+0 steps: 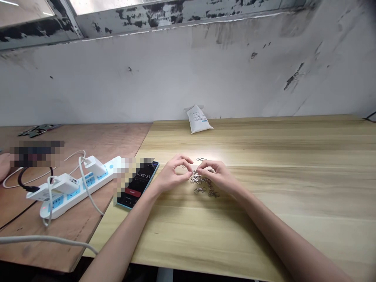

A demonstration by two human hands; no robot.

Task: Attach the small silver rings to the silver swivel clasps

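Note:
Several small silvery metal clasps and rings [200,190] lie in a loose pile on the pale wooden table [293,176]. Over the pile's left edge, my left hand [176,172] has its thumb and fingers curled toward each other near a small metal piece. My right hand [216,172] pinches at the same spot from the right, its fingertips close to those of the left. What the fingertips grip is too small to make out. One clasp [201,159] lies apart, just beyond the hands.
A phone [141,184] lies left of my left hand. Farther left, a white power strip [88,184] with plugs and cables rests on a brown table [117,137]. A white packet [199,119] sits by the wall. Part of another person's hand [4,166] shows at the left edge.

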